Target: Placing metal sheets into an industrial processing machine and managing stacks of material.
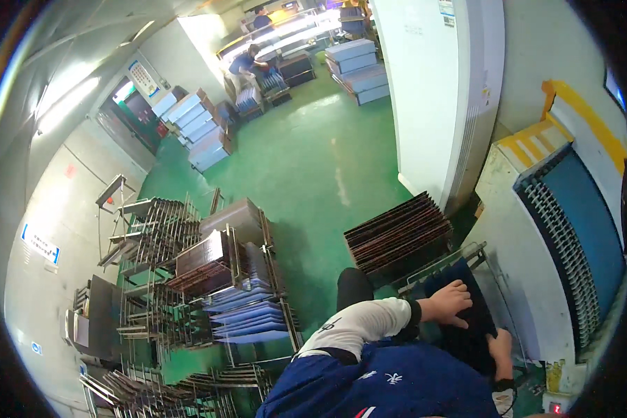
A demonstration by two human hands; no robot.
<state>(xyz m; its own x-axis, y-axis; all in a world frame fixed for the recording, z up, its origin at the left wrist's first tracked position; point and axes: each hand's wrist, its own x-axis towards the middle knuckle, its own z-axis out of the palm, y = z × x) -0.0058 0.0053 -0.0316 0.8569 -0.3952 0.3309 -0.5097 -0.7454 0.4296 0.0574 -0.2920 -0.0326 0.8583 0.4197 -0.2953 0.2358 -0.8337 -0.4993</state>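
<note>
Low metal wire racks at left, slotted upright and packed: brown ribbed panels in the nearer rack, pale blue flat sheets fanned out below them, emptier racks behind and more rack frames along the lower left edge. A second tilted stack of dark brown ribbed boards leaning on the green floor beside the white pillar. At lower right, a stack of dark navy flat boards standing on edge in a wire holder, just beside the pale machine surface with its blue slatted conveyor and yellow-edged frame. Left hand laid flat on top of the navy boards, fingers spread and pressing on the upper face, white sleeve with a dark cuff behind it. Right hand gripping the near lower edge of the same stack, fingers curled around it; how tightly, cannot tell. Navy boards plain, matte, thin, edges aligned. Farther back, stacked pale blue-grey crates on pallets, similar crates along the left wall, and two people in blue bending at a brightly lit line.
</note>
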